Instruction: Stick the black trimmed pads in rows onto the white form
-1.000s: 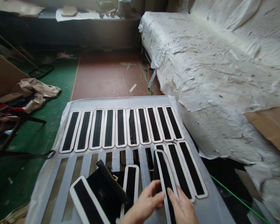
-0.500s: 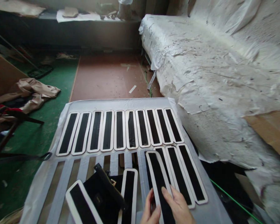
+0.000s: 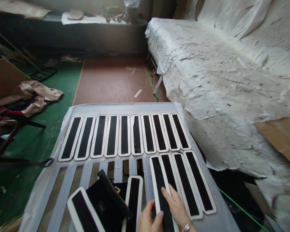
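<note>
A long black panel with a rounded white border (image 3: 157, 172) is between my two hands at the near right of the board. My left hand (image 3: 147, 219) pinches its left edge near the bottom, thumb on the face. On its right edge lies my right hand (image 3: 176, 206), thumb pressed on the black middle, a bracelet at the wrist. Right beside it lie several like panels (image 3: 199, 180). To the left is a black bag (image 3: 106, 199) with a gold buckle, between a tilted panel (image 3: 84, 209) and an upright-lying one (image 3: 134, 196).
A row of several bordered panels (image 3: 112, 135) spans the far part of the grey slatted board (image 3: 70, 183). White sheeting (image 3: 219, 74) covers a bulky surface on the right, with cardboard (image 3: 280, 135) near its edge. Cloth (image 3: 36, 93) and a dark chair frame (image 3: 19, 129) are at left.
Between my hands the panel has shifted slightly left and now covers the slot at the row's left end, lining up beside the other panels. My right hand has moved slightly left and up.
</note>
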Tool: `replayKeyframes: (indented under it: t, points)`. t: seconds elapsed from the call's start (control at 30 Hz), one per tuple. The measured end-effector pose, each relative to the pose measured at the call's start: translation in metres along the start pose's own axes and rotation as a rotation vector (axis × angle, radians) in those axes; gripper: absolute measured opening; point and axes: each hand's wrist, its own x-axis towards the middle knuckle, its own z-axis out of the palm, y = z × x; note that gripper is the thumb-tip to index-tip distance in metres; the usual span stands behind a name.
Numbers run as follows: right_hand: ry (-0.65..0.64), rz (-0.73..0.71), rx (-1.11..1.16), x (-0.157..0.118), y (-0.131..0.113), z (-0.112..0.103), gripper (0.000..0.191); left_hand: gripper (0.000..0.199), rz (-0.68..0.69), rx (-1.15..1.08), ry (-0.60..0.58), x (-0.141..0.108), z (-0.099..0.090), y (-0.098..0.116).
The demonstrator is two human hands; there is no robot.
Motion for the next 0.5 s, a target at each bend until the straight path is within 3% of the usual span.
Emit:
replayKeyframes:
  t: [0.1,0.23,0.33,0.4,0.5]
  points:
    - [0.042,0.015,-0.159,0.01,0.002,0.002,0.046,0.019,-0.05,0.102,0.058,0.004,-0.005,-0.001]
    - [0.157,0.116,-0.694,0.012,0.001,0.009,0.042,0.02,-0.149,-0.024,0.053,0.012,-0.002,-0.001]
    - [0.203,0.158,-0.942,0.012,0.001,0.018,0.047,0.016,-0.125,0.005,0.09,0.015,0.0,0.001]
    - [0.296,0.076,-1.036,0.013,0.005,0.022,0.051,0.013,-0.084,0.085,0.136,0.015,0.002,0.003]
    - [0.488,-0.162,-1.098,0.015,0.019,0.027,0.054,0.013,0.002,0.169,0.186,0.012,0.004,0.004]
